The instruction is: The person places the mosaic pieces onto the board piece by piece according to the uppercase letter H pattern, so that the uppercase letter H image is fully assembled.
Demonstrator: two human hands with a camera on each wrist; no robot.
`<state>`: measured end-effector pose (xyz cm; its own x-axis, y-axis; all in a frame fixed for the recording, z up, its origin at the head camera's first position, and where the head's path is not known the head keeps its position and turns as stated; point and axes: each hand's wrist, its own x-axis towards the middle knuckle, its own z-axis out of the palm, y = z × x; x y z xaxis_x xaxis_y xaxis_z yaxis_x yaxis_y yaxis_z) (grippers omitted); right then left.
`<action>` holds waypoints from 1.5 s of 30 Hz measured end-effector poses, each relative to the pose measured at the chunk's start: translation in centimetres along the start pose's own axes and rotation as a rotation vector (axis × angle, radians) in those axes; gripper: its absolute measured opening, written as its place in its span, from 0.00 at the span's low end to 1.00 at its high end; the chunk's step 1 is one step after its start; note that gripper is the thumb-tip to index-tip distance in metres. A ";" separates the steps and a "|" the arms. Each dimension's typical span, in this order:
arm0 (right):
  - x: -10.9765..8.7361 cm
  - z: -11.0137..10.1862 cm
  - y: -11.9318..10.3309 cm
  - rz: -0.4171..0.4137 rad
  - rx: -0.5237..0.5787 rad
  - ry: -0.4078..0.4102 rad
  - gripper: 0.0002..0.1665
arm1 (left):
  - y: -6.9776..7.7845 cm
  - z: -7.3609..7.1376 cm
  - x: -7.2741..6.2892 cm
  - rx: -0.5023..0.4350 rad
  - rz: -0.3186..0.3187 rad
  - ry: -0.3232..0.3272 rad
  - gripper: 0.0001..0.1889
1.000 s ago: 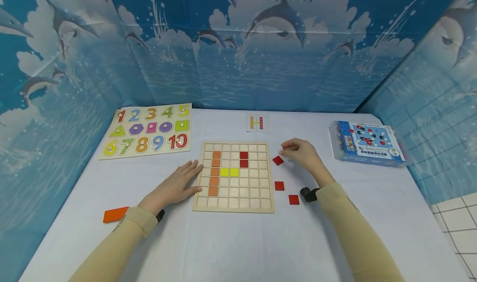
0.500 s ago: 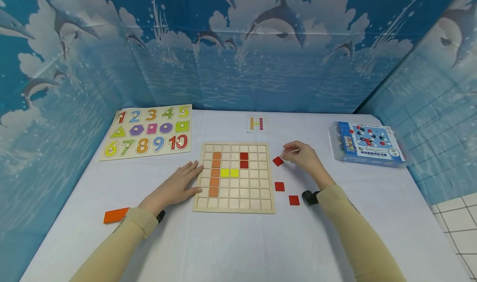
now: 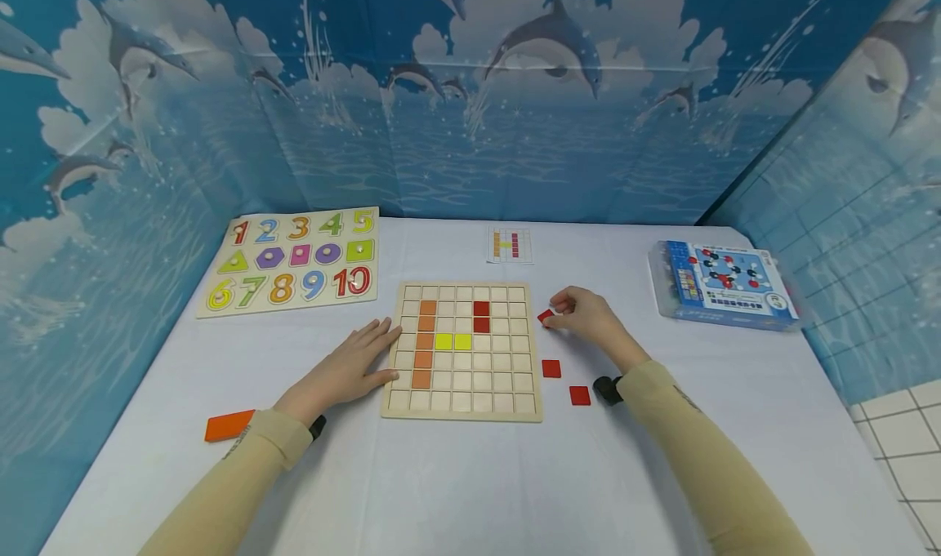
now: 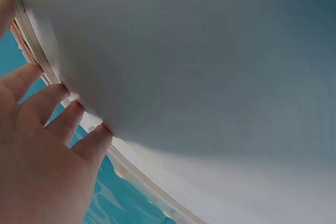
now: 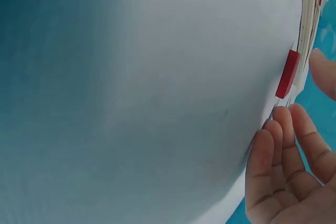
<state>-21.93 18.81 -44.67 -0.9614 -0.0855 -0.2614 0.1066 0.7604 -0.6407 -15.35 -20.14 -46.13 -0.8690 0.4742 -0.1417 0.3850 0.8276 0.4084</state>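
Note:
A wooden grid board [image 3: 461, 410] lies mid-table. On it sit a column of orange tiles [image 3: 424, 340], two yellow tiles [image 3: 452, 341] and two red tiles [image 3: 481, 317]. My left hand [image 3: 340, 370] rests flat with its fingertips at the board's left edge, as the left wrist view also shows. My right hand [image 3: 590, 319] is over a loose red tile [image 3: 546, 317] right of the board, covering part of it. In the right wrist view this tile [image 5: 288, 74] lies between the thumb and the fingers, apparently touched by neither. Two more red tiles [image 3: 551, 369] [image 3: 580, 396] lie closer to me.
A pattern card [image 3: 509, 244] lies behind the board. A number-and-shape puzzle [image 3: 290, 260] is at the back left, a boxed molecule set [image 3: 728, 284] at the back right. An orange piece [image 3: 229, 425] lies by my left sleeve.
My right hand has come slightly left and toward me, with its thumb now overlapping the loose red tile. My left hand has stayed on the board's edge.

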 end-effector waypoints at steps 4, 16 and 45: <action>0.2 0.2 -0.1 -0.003 -0.038 0.012 0.24 | 0.0 0.1 0.0 -0.003 0.002 0.004 0.38; -0.1 0.3 -0.6 0.061 -0.005 0.003 0.20 | 0.0 0.1 0.0 0.001 -0.014 -0.008 0.38; -0.9 -1.6 0.0 0.088 0.049 -0.019 0.15 | 0.0 0.2 0.0 0.003 -0.001 0.008 0.38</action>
<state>-21.50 19.94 -43.30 -0.9429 -0.0328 -0.3315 0.2028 0.7331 -0.6492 -15.28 -20.12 -46.30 -0.8721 0.4704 -0.1346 0.3847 0.8292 0.4056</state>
